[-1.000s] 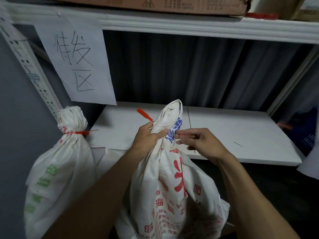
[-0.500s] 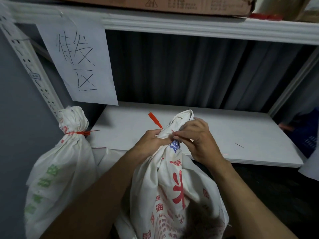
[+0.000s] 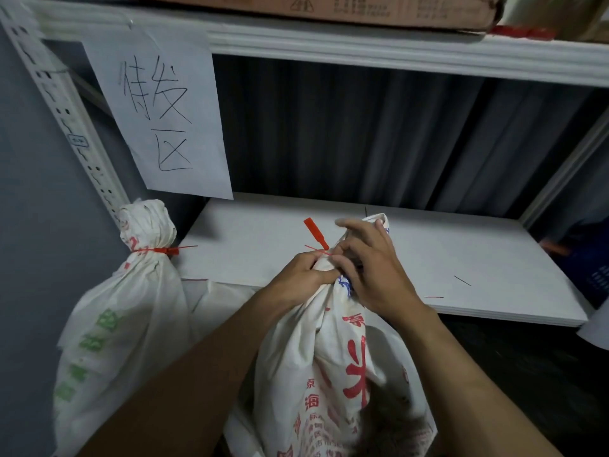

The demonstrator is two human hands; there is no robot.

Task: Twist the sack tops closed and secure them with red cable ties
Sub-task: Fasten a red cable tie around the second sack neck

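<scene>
Left fingers (image 3: 314, 258) clench the sack (image 3: 329, 357) neck; right fingers (image 3: 350, 249) pinch the red tie (image 3: 315, 231) (tab upward).

Left hand (image 3: 303, 275) and right hand (image 3: 372, 268) cover the sack (image 3: 329, 374) neck, red tie (image 3: 316, 233) loop out of sight. Sack bottom runs off the edge; box (image 3: 362, 8) print too blurry.

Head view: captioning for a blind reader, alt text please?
The left hand grips the neck of a white sack while the right hand pinches a red cable tie there. A tied sack stands left, beside a white shelf.
</scene>
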